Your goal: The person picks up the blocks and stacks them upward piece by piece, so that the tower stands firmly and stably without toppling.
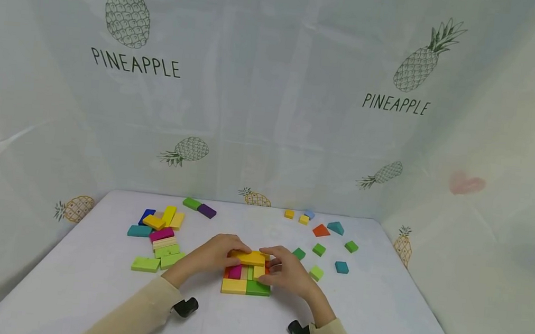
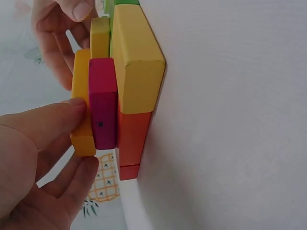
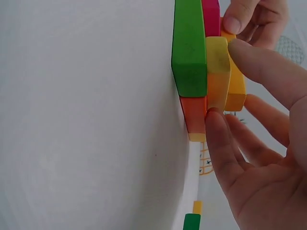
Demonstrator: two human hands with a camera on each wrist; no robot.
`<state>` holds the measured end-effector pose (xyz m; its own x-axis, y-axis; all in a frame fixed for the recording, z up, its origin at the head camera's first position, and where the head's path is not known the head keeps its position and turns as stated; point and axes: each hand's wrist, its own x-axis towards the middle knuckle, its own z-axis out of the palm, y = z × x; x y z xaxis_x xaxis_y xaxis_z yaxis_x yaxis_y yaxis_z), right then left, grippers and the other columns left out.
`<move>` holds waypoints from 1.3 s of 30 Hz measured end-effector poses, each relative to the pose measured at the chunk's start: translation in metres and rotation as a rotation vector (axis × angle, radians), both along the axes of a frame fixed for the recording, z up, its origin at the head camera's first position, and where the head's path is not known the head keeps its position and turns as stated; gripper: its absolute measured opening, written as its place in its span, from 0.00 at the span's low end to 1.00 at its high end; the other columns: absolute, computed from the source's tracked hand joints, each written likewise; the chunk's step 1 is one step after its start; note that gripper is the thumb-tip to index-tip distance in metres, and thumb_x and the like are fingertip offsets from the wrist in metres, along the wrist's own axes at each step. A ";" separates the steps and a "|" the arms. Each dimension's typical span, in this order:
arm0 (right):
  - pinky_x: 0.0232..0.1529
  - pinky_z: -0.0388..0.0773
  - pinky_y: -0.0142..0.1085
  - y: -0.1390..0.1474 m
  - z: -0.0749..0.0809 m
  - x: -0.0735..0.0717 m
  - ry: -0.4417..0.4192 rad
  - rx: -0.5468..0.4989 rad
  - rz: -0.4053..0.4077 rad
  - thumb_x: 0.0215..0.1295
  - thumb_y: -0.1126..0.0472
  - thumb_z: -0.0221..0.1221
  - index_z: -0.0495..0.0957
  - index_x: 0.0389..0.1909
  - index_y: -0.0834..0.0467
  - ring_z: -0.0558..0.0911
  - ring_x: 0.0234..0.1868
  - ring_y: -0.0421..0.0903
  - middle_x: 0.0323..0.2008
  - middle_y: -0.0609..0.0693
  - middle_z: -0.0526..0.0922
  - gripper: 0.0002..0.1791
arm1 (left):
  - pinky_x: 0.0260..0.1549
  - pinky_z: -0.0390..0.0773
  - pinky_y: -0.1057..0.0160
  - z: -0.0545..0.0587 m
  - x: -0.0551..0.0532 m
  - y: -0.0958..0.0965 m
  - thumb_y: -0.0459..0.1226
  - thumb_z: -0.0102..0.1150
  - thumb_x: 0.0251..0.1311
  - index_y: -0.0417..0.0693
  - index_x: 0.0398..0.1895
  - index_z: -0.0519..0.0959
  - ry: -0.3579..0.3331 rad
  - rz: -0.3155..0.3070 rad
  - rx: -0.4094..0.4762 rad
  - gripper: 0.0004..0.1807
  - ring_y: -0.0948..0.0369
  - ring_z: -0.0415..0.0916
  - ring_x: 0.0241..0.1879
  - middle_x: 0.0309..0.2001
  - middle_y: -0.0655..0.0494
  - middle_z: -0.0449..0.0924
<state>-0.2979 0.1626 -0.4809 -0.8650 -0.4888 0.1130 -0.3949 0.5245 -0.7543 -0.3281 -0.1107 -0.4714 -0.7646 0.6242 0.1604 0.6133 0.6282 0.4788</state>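
One amber bar, set crosswise at mid-table atop the magenta block and the yellow block, so as to bridge the pair. Both supports laid fore-and-aft, presumably for a bearing point near each end of the span; near ends left projecting from beneath. Below, a flat base, edged at front by a cream bar and a green bar butted end to end, apparently for level footing. Orange pieces along the sides, probably for the same reason.

At the bar's left end, the left hand: narrow, thumb to the near face, fingers round the end; a pinch apt for fine alignment. Opposite, the right hand: thumb and one finger curled about the yellow block, another fingertip close to the bar's end, likely to steady support and span together. Share of the bar's weight borne by the left hand: not to be told.

Farther out on the white table, loose blocks massed at left, small pieces scattered at right, perhaps for working room between. Behind, a pineapple-print curtain.
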 end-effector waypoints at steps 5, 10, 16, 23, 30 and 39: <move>0.58 0.85 0.42 0.000 -0.001 -0.001 0.010 0.027 0.008 0.66 0.53 0.75 0.76 0.71 0.50 0.82 0.55 0.48 0.62 0.48 0.80 0.34 | 0.60 0.82 0.56 -0.004 0.001 0.000 0.38 0.68 0.71 0.55 0.62 0.86 0.006 0.016 0.028 0.17 0.66 0.79 0.52 0.53 0.65 0.86; 0.58 0.84 0.41 0.001 -0.001 -0.002 0.009 0.037 0.010 0.66 0.54 0.75 0.77 0.71 0.51 0.82 0.55 0.46 0.61 0.46 0.81 0.33 | 0.60 0.82 0.56 -0.004 0.004 0.001 0.37 0.68 0.72 0.54 0.62 0.86 0.002 0.017 0.052 0.17 0.65 0.79 0.52 0.53 0.64 0.85; 0.59 0.84 0.42 0.001 -0.001 -0.002 0.004 0.023 0.015 0.66 0.57 0.74 0.77 0.70 0.53 0.83 0.54 0.48 0.61 0.49 0.81 0.32 | 0.61 0.81 0.54 -0.005 0.007 -0.001 0.40 0.68 0.72 0.55 0.64 0.84 -0.040 0.030 0.070 0.19 0.64 0.78 0.54 0.56 0.64 0.84; 0.60 0.84 0.45 0.001 0.000 -0.001 -0.009 0.019 0.013 0.67 0.57 0.74 0.77 0.70 0.54 0.82 0.55 0.48 0.61 0.49 0.81 0.32 | 0.65 0.79 0.47 -0.004 0.012 -0.009 0.47 0.77 0.62 0.59 0.71 0.79 -0.128 0.048 0.064 0.33 0.59 0.76 0.61 0.63 0.63 0.80; 0.59 0.84 0.43 0.001 -0.002 -0.003 -0.004 0.032 0.007 0.66 0.56 0.74 0.78 0.69 0.52 0.82 0.54 0.47 0.61 0.48 0.81 0.31 | 0.66 0.79 0.45 -0.003 0.019 -0.013 0.45 0.80 0.58 0.59 0.70 0.79 -0.161 0.063 0.066 0.35 0.57 0.75 0.62 0.61 0.63 0.79; 0.59 0.85 0.44 0.002 -0.004 -0.004 0.000 0.025 0.004 0.66 0.56 0.75 0.78 0.69 0.52 0.82 0.55 0.48 0.60 0.47 0.82 0.31 | 0.65 0.79 0.45 -0.008 0.019 -0.014 0.46 0.80 0.59 0.62 0.70 0.79 -0.174 0.078 0.084 0.35 0.58 0.75 0.61 0.61 0.64 0.80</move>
<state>-0.3019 0.1643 -0.4852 -0.8632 -0.4947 0.1005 -0.3967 0.5419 -0.7409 -0.3088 -0.1245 -0.4792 -0.8309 0.5518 0.0710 0.4679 0.6241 0.6258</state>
